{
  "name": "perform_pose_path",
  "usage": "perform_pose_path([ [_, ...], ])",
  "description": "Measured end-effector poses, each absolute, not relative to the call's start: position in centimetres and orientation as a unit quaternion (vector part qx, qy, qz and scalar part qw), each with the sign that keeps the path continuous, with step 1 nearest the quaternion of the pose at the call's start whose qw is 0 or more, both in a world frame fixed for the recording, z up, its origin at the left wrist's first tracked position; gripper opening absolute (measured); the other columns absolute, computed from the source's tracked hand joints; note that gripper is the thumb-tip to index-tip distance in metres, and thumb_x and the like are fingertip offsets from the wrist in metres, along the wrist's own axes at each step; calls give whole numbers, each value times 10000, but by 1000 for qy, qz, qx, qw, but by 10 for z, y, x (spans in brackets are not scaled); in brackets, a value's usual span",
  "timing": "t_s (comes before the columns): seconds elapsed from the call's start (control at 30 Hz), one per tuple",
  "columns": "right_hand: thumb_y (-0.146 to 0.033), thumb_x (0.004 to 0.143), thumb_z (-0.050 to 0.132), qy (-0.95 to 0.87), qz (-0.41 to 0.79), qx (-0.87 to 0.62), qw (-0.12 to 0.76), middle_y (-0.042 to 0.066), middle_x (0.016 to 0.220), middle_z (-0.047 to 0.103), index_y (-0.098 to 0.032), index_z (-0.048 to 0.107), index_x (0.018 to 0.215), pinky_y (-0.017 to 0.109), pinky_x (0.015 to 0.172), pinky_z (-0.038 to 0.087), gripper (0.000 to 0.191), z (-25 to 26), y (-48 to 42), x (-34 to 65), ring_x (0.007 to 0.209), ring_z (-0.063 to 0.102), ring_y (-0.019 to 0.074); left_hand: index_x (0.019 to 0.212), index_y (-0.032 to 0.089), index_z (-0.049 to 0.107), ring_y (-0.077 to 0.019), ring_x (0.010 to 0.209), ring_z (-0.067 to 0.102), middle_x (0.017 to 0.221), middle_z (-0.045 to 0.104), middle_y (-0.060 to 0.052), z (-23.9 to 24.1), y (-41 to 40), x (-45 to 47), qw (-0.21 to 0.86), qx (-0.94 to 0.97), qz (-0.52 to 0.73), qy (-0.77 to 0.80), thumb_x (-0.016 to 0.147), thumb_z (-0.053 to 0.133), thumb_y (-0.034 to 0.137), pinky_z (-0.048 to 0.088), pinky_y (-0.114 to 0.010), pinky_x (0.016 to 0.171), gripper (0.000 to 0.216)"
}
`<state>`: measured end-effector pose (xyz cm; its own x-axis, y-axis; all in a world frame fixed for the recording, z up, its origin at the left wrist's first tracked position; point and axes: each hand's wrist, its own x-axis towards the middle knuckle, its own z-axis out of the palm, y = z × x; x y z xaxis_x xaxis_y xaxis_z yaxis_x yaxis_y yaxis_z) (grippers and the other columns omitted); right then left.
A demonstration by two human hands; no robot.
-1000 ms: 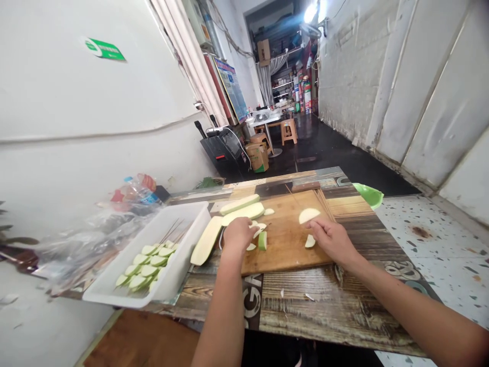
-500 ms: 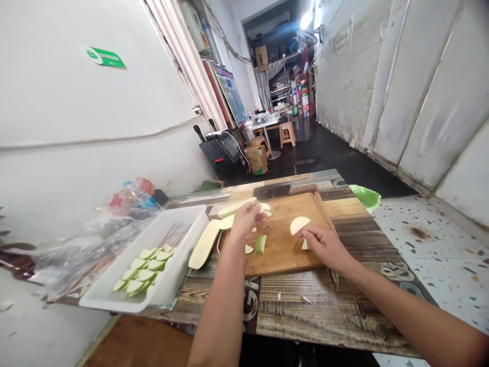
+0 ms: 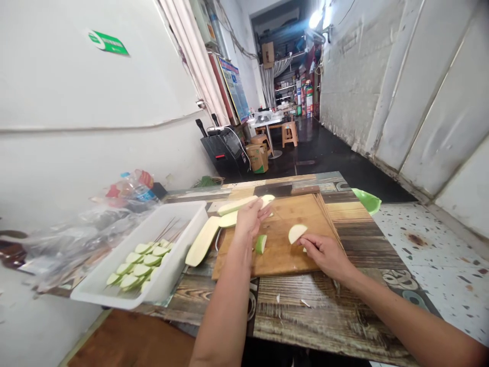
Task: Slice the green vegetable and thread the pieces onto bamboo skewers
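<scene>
My right hand is closed in a pinch at the lower edge of a half-round, white-fleshed slice that looks like zucchini, held above the wooden cutting board. Whether a stick runs into the slice is hidden by the fingers. Over the board's left back part, my left hand has its fingers loosely apart, close to pale cut slices. A green-skinned chunk lies on the board between the hands. Long halved zucchini pieces rest left of the board.
A white plastic tub on the left holds several skewered slices. Thin wooden sticks lie along the board's right edge. Plastic bags and a bottle crowd the table's left end. A green bag shows beyond the right edge.
My left hand has loosened from a curled shape, its fingers now further apart. The slice in my right hand has dropped slightly lower over the board. The camera view has shifted a little.
</scene>
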<state>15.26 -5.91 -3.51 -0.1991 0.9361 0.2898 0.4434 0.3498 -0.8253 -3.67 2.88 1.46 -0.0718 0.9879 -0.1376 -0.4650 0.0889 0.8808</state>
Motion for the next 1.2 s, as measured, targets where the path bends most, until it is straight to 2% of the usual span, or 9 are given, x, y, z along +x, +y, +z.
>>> perform_pose_path([
  [0.17, -375, 837, 417, -597, 249, -587, 488, 4, 547, 591, -159, 664, 824, 252, 515, 388, 329, -35, -56, 160, 527, 529, 166, 867, 103, 573, -228, 821, 667, 862, 682, -119, 11, 30, -38, 597, 304, 606, 429, 752, 597, 88, 495, -417, 826, 119],
  [0.23, -365, 832, 423, -602, 250, -575, 494, 5, 549, 600, -161, 670, 819, 246, 503, 385, 321, -29, -60, 157, 518, 530, 162, 876, 104, 574, -226, 817, 668, 855, 684, -116, 8, 30, -38, 595, 300, 611, 428, 744, 607, 86, 500, -409, 817, 137],
  [0.37, -305, 835, 425, -708, 271, -485, 436, 22, 672, 665, -177, 684, 792, 242, 573, 414, 291, -22, -69, 146, 608, 578, 164, 848, 98, 582, -218, 797, 670, 801, 684, -102, 10, 27, -34, 600, 293, 608, 430, 757, 587, 76, 502, -399, 821, 93],
  [0.43, -294, 838, 421, -717, 264, -490, 420, 28, 695, 676, -181, 685, 796, 253, 595, 421, 291, -25, -68, 146, 632, 587, 173, 839, 92, 582, -216, 781, 673, 796, 683, -103, 13, 26, -32, 600, 288, 610, 431, 763, 576, 69, 499, -402, 827, 79],
  [0.6, -324, 833, 421, -621, 201, -591, 474, 51, 727, 687, -169, 673, 834, 273, 599, 422, 296, -30, -61, 154, 661, 597, 198, 852, 88, 578, -226, 775, 674, 847, 679, -121, 11, 27, -33, 597, 282, 618, 427, 766, 572, 68, 493, -424, 829, 88],
  [0.77, -331, 846, 401, -674, 247, -534, 446, 42, 710, 680, -166, 665, 776, 247, 574, 409, 319, -26, -69, 146, 629, 584, 171, 833, 80, 573, -223, 769, 673, 850, 676, -129, 11, 27, -33, 614, 264, 615, 418, 783, 546, 73, 492, -429, 834, 56],
  [0.93, -308, 844, 403, -694, 295, -509, 414, 30, 715, 675, -147, 672, 821, 236, 589, 412, 314, -25, -74, 142, 629, 576, 157, 823, 84, 573, -211, 776, 670, 863, 678, -126, 13, 27, -36, 639, 213, 615, 409, 778, 545, 62, 493, -432, 839, 57],
  [1.2, -316, 853, 388, -713, 306, -496, 391, 13, 673, 641, -143, 673, 826, 228, 577, 402, 336, -23, -74, 142, 615, 547, 149, 832, 87, 580, -203, 773, 668, 865, 683, -114, 15, 27, -37, 645, 203, 613, 409, 774, 545, 53, 488, -433, 855, 75],
])
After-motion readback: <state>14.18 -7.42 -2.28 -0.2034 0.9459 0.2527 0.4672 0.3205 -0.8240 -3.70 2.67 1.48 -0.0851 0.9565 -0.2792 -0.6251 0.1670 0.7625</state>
